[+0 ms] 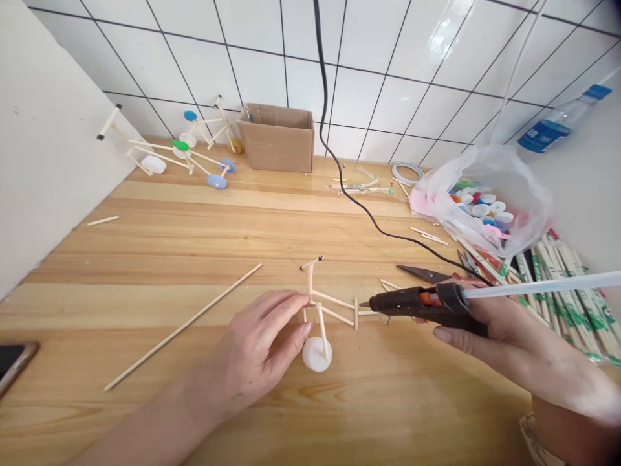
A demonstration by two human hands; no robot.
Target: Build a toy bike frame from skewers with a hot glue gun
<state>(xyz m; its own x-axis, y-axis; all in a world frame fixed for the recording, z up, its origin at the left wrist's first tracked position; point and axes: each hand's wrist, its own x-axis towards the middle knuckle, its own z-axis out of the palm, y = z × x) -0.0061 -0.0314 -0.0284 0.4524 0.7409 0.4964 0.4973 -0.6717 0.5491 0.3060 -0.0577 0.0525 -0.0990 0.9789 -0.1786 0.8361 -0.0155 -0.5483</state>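
My left hand (276, 330) pinches the front part of a small stick-built tricycle frame (334, 299) standing on the wooden table. A white bottle-cap wheel (315, 355) sits at its near end, and a crossbar with dark tips tops its upright stick. In my right hand (514, 346) is a black hot glue gun (427, 307), with a long pale glue stick (543, 283) coming out of its back. The gun's nozzle points left, close to the short cross stick (356, 314) at the frame's right end; whether it touches is too fine to tell.
Finished stick models (179, 152) stand at the back left beside a cardboard box (276, 139). A bag of bottle caps (485, 200), scissors (424, 274) and wrapped chopsticks (572, 291) lie right. A long stick (184, 327) and a phone (17, 366) lie left. A black cable (359, 204) crosses the table.
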